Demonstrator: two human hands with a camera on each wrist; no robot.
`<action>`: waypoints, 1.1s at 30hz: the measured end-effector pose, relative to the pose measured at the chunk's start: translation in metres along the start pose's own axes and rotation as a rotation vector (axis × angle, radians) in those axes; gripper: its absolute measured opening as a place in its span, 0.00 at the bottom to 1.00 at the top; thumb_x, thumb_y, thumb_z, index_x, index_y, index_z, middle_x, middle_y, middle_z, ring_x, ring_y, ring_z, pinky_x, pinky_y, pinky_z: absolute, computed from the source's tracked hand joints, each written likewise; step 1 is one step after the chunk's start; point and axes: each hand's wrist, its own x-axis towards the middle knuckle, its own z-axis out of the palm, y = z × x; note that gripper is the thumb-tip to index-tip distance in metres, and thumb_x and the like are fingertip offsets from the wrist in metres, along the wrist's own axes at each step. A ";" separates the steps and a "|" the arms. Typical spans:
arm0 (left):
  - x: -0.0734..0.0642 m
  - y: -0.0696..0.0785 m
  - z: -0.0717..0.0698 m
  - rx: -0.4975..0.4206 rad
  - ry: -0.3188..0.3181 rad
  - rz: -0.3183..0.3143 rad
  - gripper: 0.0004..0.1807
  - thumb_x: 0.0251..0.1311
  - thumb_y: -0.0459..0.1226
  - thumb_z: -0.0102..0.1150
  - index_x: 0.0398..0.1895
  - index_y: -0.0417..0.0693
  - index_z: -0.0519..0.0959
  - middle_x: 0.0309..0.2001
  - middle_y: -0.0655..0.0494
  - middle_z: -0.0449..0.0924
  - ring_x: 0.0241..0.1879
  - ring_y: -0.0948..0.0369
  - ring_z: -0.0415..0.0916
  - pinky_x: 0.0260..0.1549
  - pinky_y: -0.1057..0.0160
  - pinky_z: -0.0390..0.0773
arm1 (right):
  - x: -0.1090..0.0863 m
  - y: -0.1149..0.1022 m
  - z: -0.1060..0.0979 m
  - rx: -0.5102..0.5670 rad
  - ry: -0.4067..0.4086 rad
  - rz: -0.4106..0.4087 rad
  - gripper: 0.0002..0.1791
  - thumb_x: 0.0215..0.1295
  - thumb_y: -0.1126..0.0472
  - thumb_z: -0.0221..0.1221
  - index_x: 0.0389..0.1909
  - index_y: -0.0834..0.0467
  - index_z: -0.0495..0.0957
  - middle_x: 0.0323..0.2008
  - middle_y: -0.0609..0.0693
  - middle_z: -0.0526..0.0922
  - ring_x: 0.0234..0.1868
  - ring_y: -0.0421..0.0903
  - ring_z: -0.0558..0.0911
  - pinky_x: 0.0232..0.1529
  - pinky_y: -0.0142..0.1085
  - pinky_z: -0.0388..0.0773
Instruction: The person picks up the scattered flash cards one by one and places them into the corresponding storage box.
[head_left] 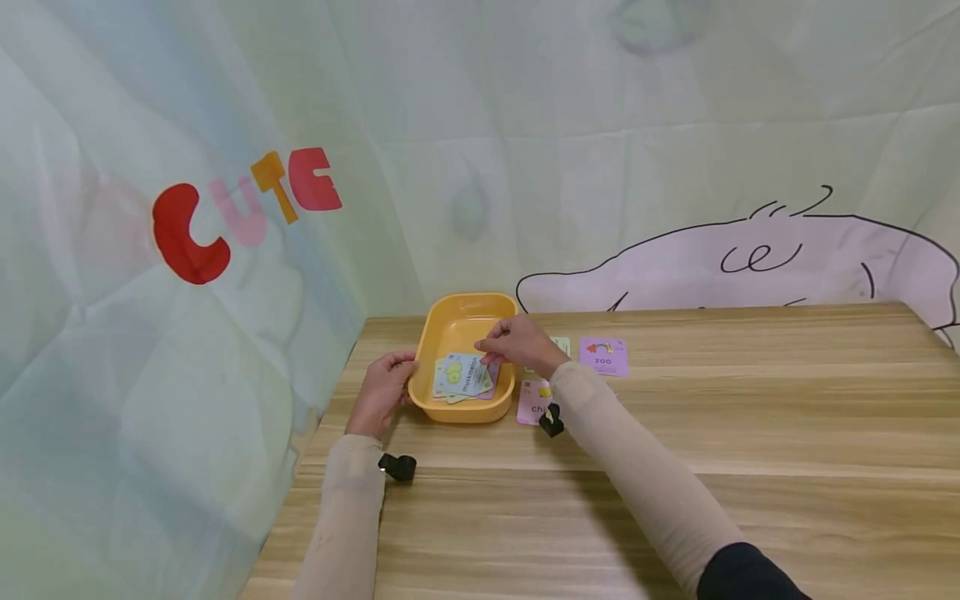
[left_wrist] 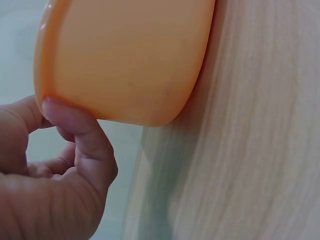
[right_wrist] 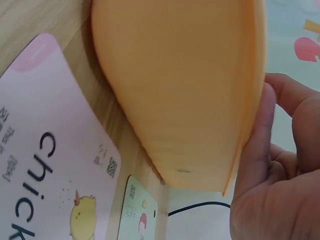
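Looks like a children's corner, hard to pin down further: hung with cartoon fabric backdrop [head_left: 450,125], lettered CUTE upper left; furnished with wood-grain desk [head_left: 750,433] and picture word cards [head_left: 603,357].

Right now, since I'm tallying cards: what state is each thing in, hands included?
Yellow plastic tray: open side up
Muskmelon card: face up, topping the pile
Chick card: face up, lying flat
Zoo card: face up, lying flat
Green card: face up
Left hand: pinching the tray
Right hand: over the tray, grip unclear
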 end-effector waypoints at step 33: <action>-0.001 0.000 -0.001 0.020 -0.016 -0.002 0.19 0.76 0.42 0.51 0.64 0.44 0.73 0.55 0.46 0.75 0.38 0.60 0.75 0.28 0.70 0.77 | -0.029 0.019 -0.054 -0.099 -0.035 -0.133 0.09 0.74 0.59 0.59 0.47 0.62 0.79 0.41 0.57 0.83 0.44 0.56 0.85 0.47 0.47 0.84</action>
